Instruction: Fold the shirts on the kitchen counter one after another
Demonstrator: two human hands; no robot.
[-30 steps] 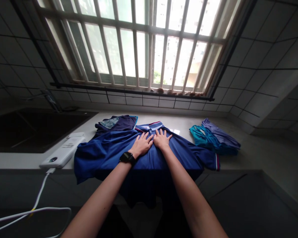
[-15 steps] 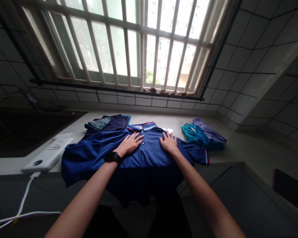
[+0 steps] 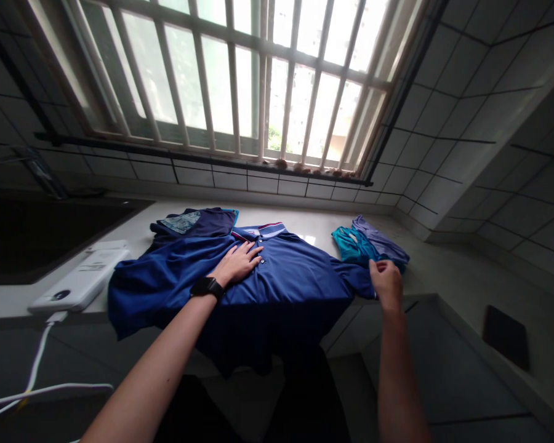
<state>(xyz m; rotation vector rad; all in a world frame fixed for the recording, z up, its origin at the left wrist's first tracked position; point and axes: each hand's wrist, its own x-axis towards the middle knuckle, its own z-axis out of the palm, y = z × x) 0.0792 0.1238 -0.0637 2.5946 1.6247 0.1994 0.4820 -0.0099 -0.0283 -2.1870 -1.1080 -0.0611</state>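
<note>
A blue polo shirt point(image 3: 295, 271) with a striped collar lies spread on the counter, its lower part hanging over the front edge. My left hand point(image 3: 238, 262) rests flat on the chest beside the buttons, fingers spread. At the shirt's right side, my right hand point(image 3: 386, 280) pinches the cuff end of the short sleeve. Behind that hand are a teal garment point(image 3: 353, 244) and a lavender garment point(image 3: 381, 240), bunched together. Dark folded clothes point(image 3: 212, 223) with a patterned patch lie behind the shirt's left part.
A white power bank point(image 3: 80, 277) with a plugged-in white cable point(image 3: 39, 363) sits at the counter's left front. Beyond it are a dark sink point(image 3: 64, 240) and a faucet point(image 3: 41, 172). A dark flat object point(image 3: 506, 335) lies at right. A barred window point(image 3: 231, 80) is behind.
My right hand has moved from the shirt's chest rightward to the sleeve end and closed on it. My left hand stays on the chest. The view has shifted slightly.
</note>
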